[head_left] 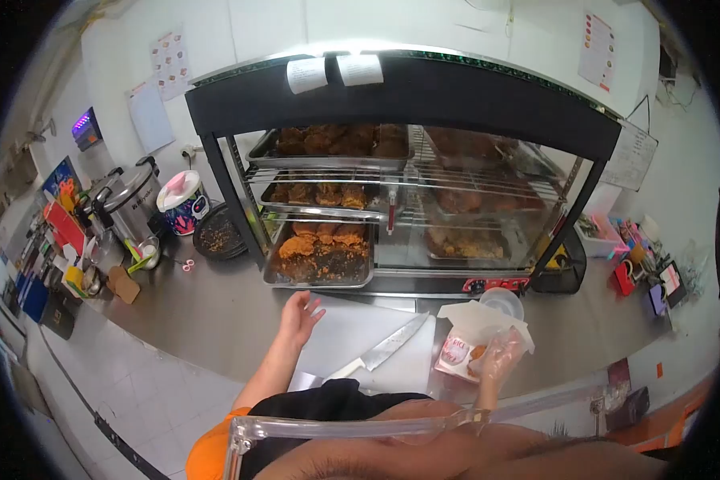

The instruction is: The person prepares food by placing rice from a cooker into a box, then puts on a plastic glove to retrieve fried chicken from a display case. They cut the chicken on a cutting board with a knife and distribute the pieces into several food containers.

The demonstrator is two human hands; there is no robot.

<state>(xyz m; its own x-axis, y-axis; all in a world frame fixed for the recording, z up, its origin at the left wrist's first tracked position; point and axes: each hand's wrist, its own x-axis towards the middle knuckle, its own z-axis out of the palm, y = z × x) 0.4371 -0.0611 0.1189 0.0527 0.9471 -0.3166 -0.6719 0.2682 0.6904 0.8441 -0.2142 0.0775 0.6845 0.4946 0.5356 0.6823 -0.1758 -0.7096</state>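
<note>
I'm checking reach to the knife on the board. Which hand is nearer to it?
Left, narrowly. The left hand is raised just left of the knife; the right hand, gloved, is further right at the food box.

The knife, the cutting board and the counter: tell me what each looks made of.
Knife: blade looks like polished steel, bright and reflective; handle dark, probably plastic.
Cutting board: likely white plastic, flat and matte.
Counter: seemingly brushed stainless steel, grey with soft reflections.
The left hand hovers by the board; the right hand wears a clear plastic glove.
</note>
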